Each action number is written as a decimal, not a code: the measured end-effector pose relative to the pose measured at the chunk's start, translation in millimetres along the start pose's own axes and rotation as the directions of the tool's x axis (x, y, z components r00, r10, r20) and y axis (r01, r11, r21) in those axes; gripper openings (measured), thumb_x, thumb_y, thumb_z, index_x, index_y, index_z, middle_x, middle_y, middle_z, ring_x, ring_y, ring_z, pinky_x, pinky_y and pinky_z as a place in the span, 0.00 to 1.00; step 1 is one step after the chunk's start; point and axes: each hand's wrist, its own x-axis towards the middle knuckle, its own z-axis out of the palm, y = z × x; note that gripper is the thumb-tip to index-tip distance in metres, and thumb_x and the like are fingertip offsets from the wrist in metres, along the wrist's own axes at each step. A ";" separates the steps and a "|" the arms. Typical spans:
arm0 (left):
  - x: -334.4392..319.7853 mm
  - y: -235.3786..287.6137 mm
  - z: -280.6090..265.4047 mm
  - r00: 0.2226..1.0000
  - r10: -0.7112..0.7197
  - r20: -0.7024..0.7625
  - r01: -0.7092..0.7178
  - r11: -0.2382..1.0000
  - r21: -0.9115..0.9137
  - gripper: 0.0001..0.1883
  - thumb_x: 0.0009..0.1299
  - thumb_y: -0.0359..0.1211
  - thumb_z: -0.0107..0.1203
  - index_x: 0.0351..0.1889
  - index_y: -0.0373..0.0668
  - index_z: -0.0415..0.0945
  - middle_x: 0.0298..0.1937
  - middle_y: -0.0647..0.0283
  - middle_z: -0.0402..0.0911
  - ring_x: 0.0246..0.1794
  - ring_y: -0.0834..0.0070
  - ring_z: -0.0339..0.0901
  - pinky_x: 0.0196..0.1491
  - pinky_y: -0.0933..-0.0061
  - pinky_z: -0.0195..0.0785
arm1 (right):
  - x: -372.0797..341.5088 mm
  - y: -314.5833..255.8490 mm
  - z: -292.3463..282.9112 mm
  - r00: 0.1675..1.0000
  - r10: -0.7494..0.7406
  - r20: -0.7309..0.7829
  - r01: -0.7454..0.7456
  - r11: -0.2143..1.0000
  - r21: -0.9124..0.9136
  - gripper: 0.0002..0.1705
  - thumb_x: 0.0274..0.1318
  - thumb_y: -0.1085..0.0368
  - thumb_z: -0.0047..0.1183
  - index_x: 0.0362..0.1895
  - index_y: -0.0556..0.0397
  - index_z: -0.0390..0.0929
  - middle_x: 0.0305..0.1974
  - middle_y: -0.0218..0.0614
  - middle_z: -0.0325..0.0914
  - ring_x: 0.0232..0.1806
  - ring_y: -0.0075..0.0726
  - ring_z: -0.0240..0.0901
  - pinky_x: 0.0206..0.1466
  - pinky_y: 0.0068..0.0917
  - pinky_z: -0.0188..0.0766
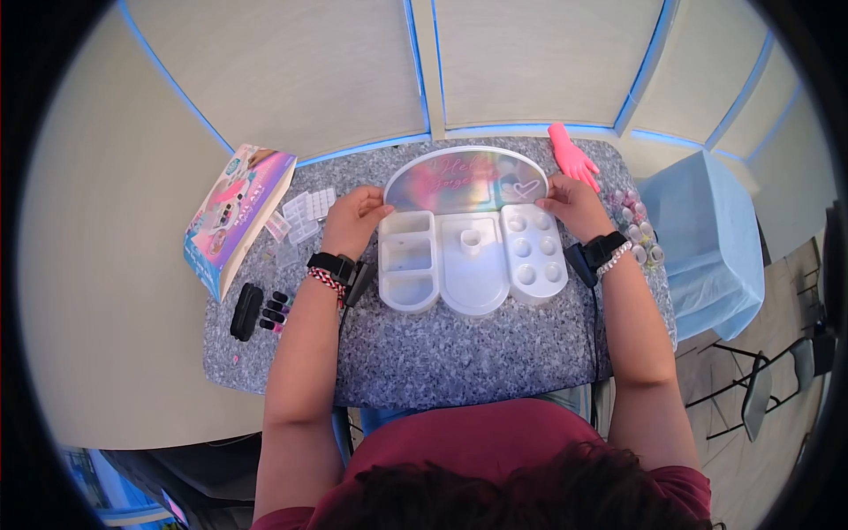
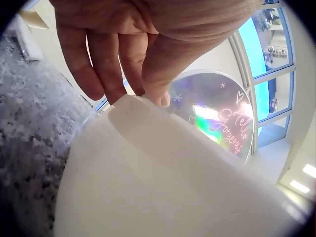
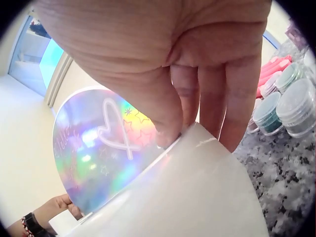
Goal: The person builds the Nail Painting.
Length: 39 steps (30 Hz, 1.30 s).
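Observation:
A white tray unit with three sections lies on the grey speckled table. Along its back edge stands a rounded holographic panel with pink lettering and a heart. My left hand pinches the panel's lower left corner by the tray, thumb in front; the left wrist view shows the thumb and fingers at the white edge. At the lower right corner my right hand pinches likewise, its thumb on the panel side in the right wrist view, where the heart shows.
A colourful box, clear plastic cases, a black case and small bottles lie at left. A pink model hand and several small jars are at right, beside a blue-covered table.

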 end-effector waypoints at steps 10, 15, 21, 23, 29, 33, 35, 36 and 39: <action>0.1 -8.0 1.5 1.000 -0.016 0.007 0.016 0.998 -0.058 0.09 0.75 0.24 0.62 0.51 0.35 0.81 0.46 0.59 0.90 0.48 0.77 0.86 0.54 0.75 0.77 | -2.7 -3.1 0.9 1.000 0.025 0.007 -0.026 0.998 0.054 0.06 0.64 0.72 0.65 0.42 0.57 0.82 0.36 0.28 0.84 0.40 0.21 0.80 0.45 0.25 0.76; -4.8 4.1 0.6 0.999 -0.027 0.025 0.028 0.999 -0.036 0.10 0.76 0.25 0.63 0.53 0.35 0.81 0.48 0.58 0.90 0.50 0.78 0.85 0.56 0.75 0.77 | -3.9 -16.2 1.0 0.996 -0.041 -0.083 0.046 0.997 0.064 0.07 0.66 0.70 0.65 0.44 0.58 0.82 0.37 0.25 0.84 0.40 0.19 0.79 0.44 0.24 0.76; -2.4 1.2 3.4 0.997 0.044 -0.066 -0.055 0.982 -0.180 0.13 0.76 0.28 0.65 0.57 0.34 0.84 0.50 0.58 0.91 0.51 0.78 0.86 0.58 0.74 0.77 | -0.4 -9.5 -0.8 0.995 -0.087 -0.049 0.091 0.992 0.087 0.07 0.68 0.70 0.64 0.46 0.59 0.82 0.35 0.21 0.81 0.38 0.15 0.75 0.42 0.22 0.73; -2.6 -0.1 5.5 0.997 0.019 -0.079 -0.033 0.982 -0.186 0.13 0.76 0.29 0.65 0.55 0.34 0.85 0.49 0.58 0.91 0.50 0.78 0.86 0.57 0.74 0.77 | -2.4 -14.5 1.7 0.995 -0.078 -0.063 0.079 0.997 0.004 0.05 0.68 0.70 0.63 0.43 0.58 0.82 0.33 0.20 0.79 0.37 0.15 0.73 0.41 0.21 0.72; -5.1 -3.0 3.4 0.996 -0.043 -0.081 0.036 0.996 -0.086 0.15 0.76 0.32 0.65 0.57 0.34 0.85 0.49 0.59 0.91 0.50 0.78 0.86 0.56 0.75 0.77 | -1.5 -11.8 1.5 0.994 -0.076 -0.077 0.067 0.992 -0.110 0.06 0.65 0.68 0.65 0.40 0.59 0.82 0.31 0.26 0.80 0.35 0.17 0.75 0.41 0.25 0.73; -1.1 -14.8 3.0 0.998 -0.044 -0.039 0.039 0.991 -0.125 0.16 0.76 0.33 0.65 0.58 0.33 0.84 0.49 0.59 0.91 0.49 0.77 0.86 0.56 0.75 0.77 | -2.1 -16.3 0.4 0.994 -0.072 -0.078 0.060 0.987 -0.150 0.06 0.64 0.68 0.65 0.41 0.58 0.84 0.31 0.28 0.81 0.35 0.19 0.75 0.41 0.27 0.73; -2.6 -13.2 2.6 0.996 -0.073 -0.051 0.067 0.990 -0.122 0.19 0.78 0.35 0.64 0.60 0.32 0.82 0.49 0.62 0.89 0.46 0.81 0.83 0.53 0.76 0.76 | -2.4 -22.3 1.8 0.997 -0.033 -0.062 0.030 0.998 -0.050 0.06 0.65 0.68 0.65 0.41 0.58 0.85 0.31 0.28 0.81 0.35 0.20 0.75 0.41 0.27 0.73; -2.2 -13.8 1.4 0.996 -0.078 -0.037 0.073 0.991 -0.112 0.20 0.78 0.36 0.64 0.62 0.33 0.82 0.48 0.63 0.89 0.45 0.82 0.82 0.52 0.77 0.75 | -0.2 -20.4 2.7 0.997 -0.024 -0.069 0.022 0.999 -0.031 0.07 0.64 0.68 0.66 0.42 0.59 0.85 0.31 0.29 0.81 0.35 0.21 0.76 0.42 0.27 0.73; -5.8 -13.8 -3.2 0.995 -0.101 0.022 0.104 0.978 -0.180 0.19 0.78 0.36 0.65 0.61 0.34 0.82 0.48 0.63 0.89 0.44 0.82 0.82 0.52 0.77 0.76 | 2.7 -20.0 -9.2 0.996 -0.083 0.016 0.084 0.990 -0.114 0.08 0.64 0.68 0.66 0.44 0.60 0.86 0.35 0.32 0.85 0.38 0.22 0.79 0.45 0.27 0.75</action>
